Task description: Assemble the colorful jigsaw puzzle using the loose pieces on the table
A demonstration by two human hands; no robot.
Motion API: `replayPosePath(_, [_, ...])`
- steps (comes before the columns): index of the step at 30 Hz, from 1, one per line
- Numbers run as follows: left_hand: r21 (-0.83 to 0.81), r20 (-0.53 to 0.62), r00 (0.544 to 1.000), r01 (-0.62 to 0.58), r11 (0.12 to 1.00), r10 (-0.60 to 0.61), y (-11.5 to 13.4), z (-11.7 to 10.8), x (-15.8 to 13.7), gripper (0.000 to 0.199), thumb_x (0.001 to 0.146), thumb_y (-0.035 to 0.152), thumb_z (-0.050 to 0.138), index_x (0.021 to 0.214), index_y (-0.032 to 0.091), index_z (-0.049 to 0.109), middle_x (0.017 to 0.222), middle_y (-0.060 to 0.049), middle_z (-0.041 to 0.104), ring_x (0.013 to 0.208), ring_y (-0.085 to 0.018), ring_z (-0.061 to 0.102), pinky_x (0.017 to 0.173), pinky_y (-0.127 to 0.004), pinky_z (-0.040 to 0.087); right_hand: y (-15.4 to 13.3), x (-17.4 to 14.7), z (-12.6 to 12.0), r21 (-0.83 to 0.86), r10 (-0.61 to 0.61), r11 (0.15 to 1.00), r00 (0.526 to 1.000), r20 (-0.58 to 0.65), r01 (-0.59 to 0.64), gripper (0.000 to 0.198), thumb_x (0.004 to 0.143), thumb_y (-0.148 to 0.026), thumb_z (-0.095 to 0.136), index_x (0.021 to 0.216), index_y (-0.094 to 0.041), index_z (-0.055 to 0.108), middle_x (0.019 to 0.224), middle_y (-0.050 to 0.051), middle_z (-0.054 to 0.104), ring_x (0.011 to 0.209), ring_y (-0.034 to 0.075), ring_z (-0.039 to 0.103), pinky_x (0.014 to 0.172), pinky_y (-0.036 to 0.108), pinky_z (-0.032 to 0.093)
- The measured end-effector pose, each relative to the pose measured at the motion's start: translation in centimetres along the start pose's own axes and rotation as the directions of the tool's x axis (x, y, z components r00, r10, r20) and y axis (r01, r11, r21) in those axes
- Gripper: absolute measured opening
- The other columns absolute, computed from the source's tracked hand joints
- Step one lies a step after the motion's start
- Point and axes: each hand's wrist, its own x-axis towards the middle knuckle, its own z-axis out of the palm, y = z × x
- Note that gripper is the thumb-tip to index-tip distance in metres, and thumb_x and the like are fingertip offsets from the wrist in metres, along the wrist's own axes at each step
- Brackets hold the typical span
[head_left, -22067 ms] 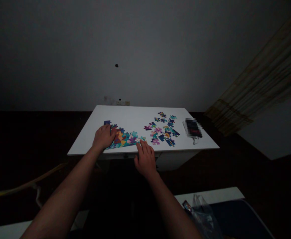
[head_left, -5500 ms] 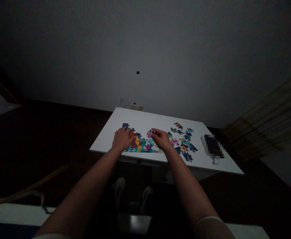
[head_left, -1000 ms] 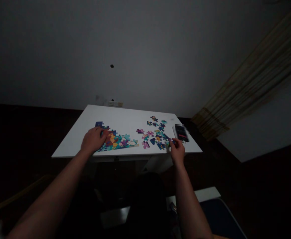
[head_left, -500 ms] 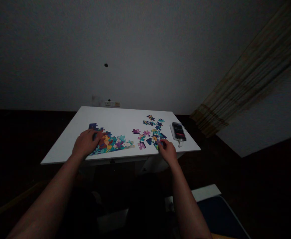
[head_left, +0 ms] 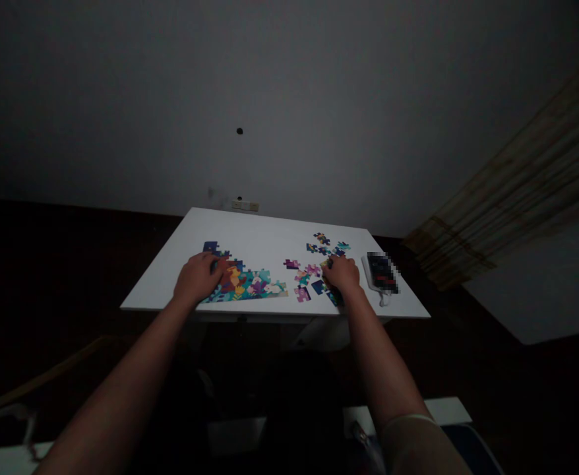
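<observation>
A partly joined jigsaw puzzle in orange, teal and purple lies near the front edge of the white table. My left hand rests over its left side, fingers loosely bent and apart, holding nothing. To the right, loose puzzle pieces are spread about. My right hand is down among them, its fingers curled together at a yellowish puzzle piece. The hand covers part of the pieces beneath it. Close by lies a dark blue puzzle piece.
A phone with a blurred screen and a white strap lies at the right of the table. Behind stands a grey wall with a socket strip. A curtain hangs at the right.
My right hand has moved away from the table's front edge, farther into the loose pieces. My left hand stays on the puzzle. The whole view has shifted, so the table appears farther right.
</observation>
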Motion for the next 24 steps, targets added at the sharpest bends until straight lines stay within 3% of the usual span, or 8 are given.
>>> replayPosePath(3, [0.012,0.000,1.000,0.007,1.000,-0.007,0.1,0.0,0.0,0.053,0.114,0.058,0.049,0.128,0.019,0.083,0.144,-0.020,0.077,0.133,-0.039,0.071,0.115,-0.055,0.056,-0.2,0.8,-0.5,-0.019,0.023,1.000,0.997,0.077,-0.022,0.044,0.109,-0.045,0.067,0.142,-0.018,0.081,0.141,0.025,0.078,0.133,0.040,0.072,0.105,0.046,0.056])
replayPosePath(7, [0.021,0.002,1.000,0.005,1.000,-0.005,0.2,0.0,0.0,0.050,0.113,0.053,0.051,0.129,0.017,0.083,0.145,-0.021,0.077,0.134,-0.040,0.070,0.117,-0.056,0.056,0.3,0.8,-0.5,-0.058,0.072,0.996,0.990,0.121,-0.065,0.053,0.114,-0.055,0.058,0.150,-0.021,0.079,0.154,0.028,0.069,0.135,0.042,0.073,0.108,0.052,0.057])
replayPosePath(12, [0.004,-0.004,1.000,0.006,1.000,-0.006,0.4,-0.2,-0.1,0.048,0.113,0.054,0.053,0.126,0.020,0.084,0.141,-0.018,0.079,0.130,-0.039,0.071,0.112,-0.054,0.058,1.6,0.6,0.2,-0.072,-0.008,0.997,0.991,0.130,0.018,0.050,0.117,-0.051,0.054,0.161,-0.033,0.071,0.165,0.024,0.062,0.143,0.042,0.068,0.114,0.056,0.055])
replayPosePath(20, [0.101,-0.007,1.000,-0.012,0.995,0.013,1.3,-0.5,-0.5,0.048,0.116,0.048,0.044,0.121,0.018,0.082,0.133,-0.020,0.079,0.127,-0.037,0.071,0.110,-0.051,0.057,1.5,1.7,0.5,-0.064,-0.024,0.997,0.991,0.132,0.032,0.042,0.114,-0.044,0.063,0.144,-0.020,0.080,0.153,0.025,0.071,0.137,0.037,0.071,0.107,0.044,0.057])
replayPosePath(24, [0.164,0.025,1.000,-0.008,0.986,0.004,1.9,-0.7,-0.6,0.047,0.118,0.047,0.041,0.126,0.021,0.080,0.139,-0.019,0.077,0.132,-0.037,0.070,0.109,-0.051,0.056,1.6,2.3,0.7,-0.052,0.008,0.999,0.997,0.073,-0.004,0.046,0.107,-0.046,0.074,0.140,-0.015,0.079,0.149,0.025,0.073,0.137,0.039,0.071,0.104,0.042,0.057])
